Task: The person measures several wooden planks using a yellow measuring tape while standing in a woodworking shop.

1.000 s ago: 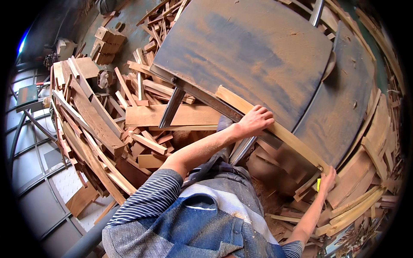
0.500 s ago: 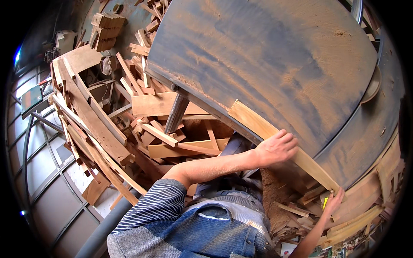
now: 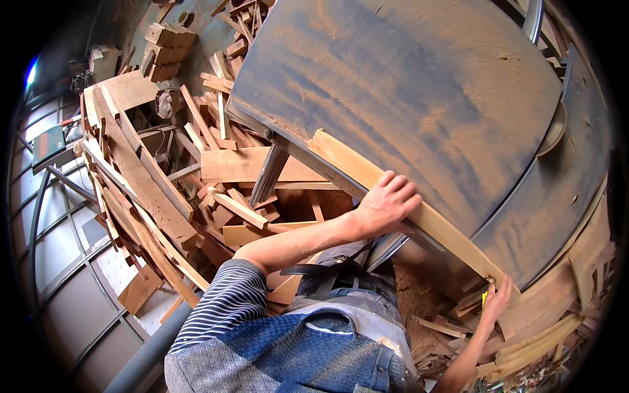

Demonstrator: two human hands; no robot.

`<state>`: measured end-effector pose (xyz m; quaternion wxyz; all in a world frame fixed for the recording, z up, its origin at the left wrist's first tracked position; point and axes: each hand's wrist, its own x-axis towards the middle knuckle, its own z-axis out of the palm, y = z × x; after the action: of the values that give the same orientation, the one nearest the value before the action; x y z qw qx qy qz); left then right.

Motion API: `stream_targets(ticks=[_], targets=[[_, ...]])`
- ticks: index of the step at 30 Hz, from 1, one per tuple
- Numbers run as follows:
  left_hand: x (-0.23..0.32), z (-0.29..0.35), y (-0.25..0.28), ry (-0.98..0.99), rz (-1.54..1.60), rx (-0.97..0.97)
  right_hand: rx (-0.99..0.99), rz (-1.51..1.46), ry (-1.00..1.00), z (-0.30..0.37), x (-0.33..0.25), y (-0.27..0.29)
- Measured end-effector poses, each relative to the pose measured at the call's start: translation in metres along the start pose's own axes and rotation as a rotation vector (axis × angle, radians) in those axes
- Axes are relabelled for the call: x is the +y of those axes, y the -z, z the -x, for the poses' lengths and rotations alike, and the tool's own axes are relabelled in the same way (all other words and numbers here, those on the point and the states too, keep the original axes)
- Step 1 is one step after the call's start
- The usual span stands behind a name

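A long pale wooden board (image 3: 440, 230) lies along the near edge of a dark machine table (image 3: 419, 98) dusted with sawdust. Over its middle, my left hand (image 3: 391, 204) is closed, fingers curled across the top. My right hand (image 3: 501, 298) grips the board's right end, thumb by a small dark spot there. Beside that hand shows a bit of something bright yellow (image 3: 484, 298), mostly hidden; what it is I cannot make out.
Offcuts and long planks (image 3: 141, 177) are heaped to the left. Stacked wood blocks (image 3: 167, 51) stand at the far left. A metal leg (image 3: 270, 173) supports the table corner. More scrap strips (image 3: 544, 344) lie at lower right, near a curved side surface (image 3: 576, 150).
The board has slid left and away along the table edge, with both my hands moving along on it. The view has shifted slightly too.
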<state>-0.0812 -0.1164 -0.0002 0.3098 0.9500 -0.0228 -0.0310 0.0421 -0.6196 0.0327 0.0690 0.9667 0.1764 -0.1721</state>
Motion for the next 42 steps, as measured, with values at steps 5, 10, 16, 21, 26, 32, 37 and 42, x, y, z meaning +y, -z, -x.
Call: stream_targets(ticks=[5, 10, 16, 21, 26, 32, 37, 42], targets=[[-0.006, 0.005, 0.004, -0.047, -0.051, 0.020, 0.028, -0.068, 0.024, -0.001, -0.011, 0.000], [-0.008, -0.001, -0.004, -0.134, -0.187, 0.065, 0.013, -0.108, -0.029, 0.001, -0.018, 0.006], [-0.007, -0.015, -0.006, -0.192, -0.303, 0.127, 0.150, -0.107, -0.047, -0.006, -0.015, -0.008], [-0.014, -0.042, 0.000, -0.189, -0.322, 0.113, 0.169, -0.215, -0.112, -0.026, -0.021, 0.015], [-0.030, -0.088, 0.008, -0.194, -0.379, 0.114, 0.225, -0.181, -0.092, -0.072, -0.008, 0.022], [-0.042, -0.158, 0.021, -0.170, -0.374, 0.143, 0.272, -0.104, -0.039, -0.145, 0.010, 0.032], [-0.059, -0.219, 0.031, -0.164, -0.376, 0.152, 0.356, -0.091, -0.003, -0.207, 0.026, 0.037], [-0.081, -0.285, 0.045, -0.177, -0.349, 0.171, 0.337, -0.175, -0.027, -0.271, 0.027, 0.064]])
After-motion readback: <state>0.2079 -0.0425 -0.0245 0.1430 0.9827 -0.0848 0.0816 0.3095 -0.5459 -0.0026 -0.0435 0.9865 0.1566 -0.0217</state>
